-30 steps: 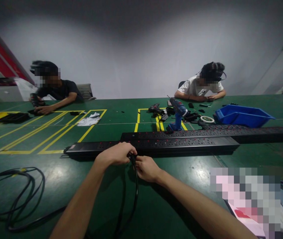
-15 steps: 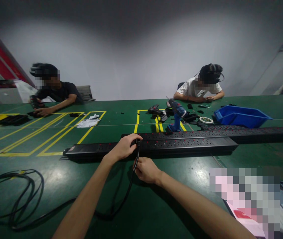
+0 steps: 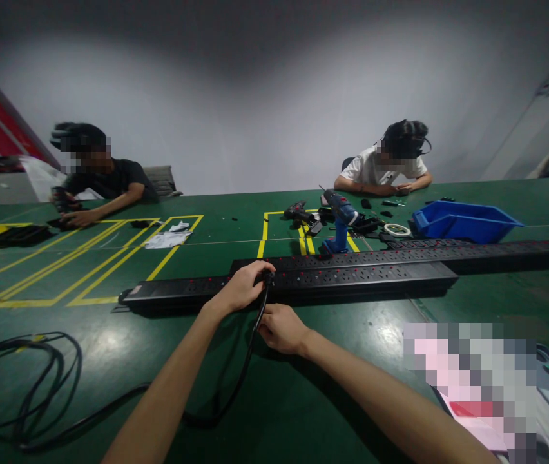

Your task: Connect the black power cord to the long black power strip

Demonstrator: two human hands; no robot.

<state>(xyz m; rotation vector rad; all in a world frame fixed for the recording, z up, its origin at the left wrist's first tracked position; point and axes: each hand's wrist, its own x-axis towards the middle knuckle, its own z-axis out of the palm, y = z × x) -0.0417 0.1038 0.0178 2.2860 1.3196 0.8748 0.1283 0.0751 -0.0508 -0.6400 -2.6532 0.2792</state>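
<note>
Pinching the plug [image 3: 269, 278] with my left fingers [image 3: 261, 266], I curl my right fingers [image 3: 269, 319] by the cord [image 3: 246, 372], grip unclear.

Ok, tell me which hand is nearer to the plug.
Left. The left hand holds the plug at the front power strip; the right hand is apart from it, lower in the view, by the cord.

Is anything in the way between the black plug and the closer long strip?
Nothing that shows: the left hand holds the plug at the nearer strip. The right hand is lower, by the cable. Whether plug and strip touch, I can't tell.
</note>
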